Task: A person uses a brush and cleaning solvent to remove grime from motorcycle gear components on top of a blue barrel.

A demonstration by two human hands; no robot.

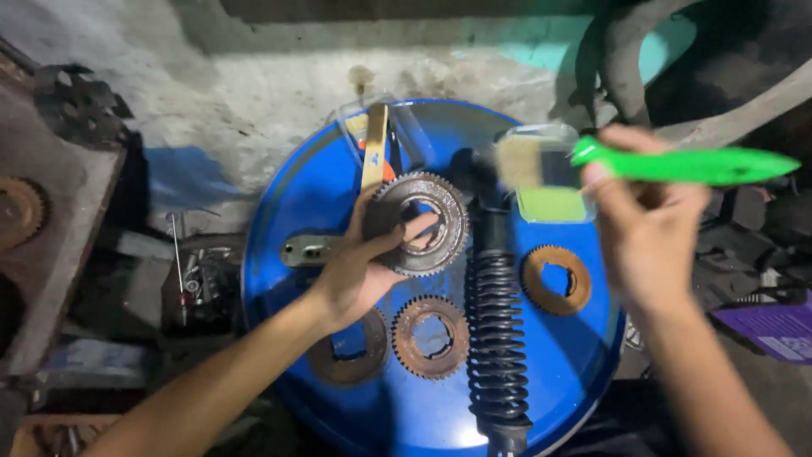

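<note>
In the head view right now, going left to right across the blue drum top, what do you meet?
Left hand holding a grey gear → black coil-spring shock absorber → rusty gear lying flat → right hand gripping a green-handled brush, all over the blue drum top.

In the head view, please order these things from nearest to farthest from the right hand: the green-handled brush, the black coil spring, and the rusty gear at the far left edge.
1. Green-handled brush: gripped in the right hand itself.
2. Black coil spring: lying on the blue drum top, left of that hand.
3. Rusty gear at the far left edge: off the drum, farthest away.
</note>
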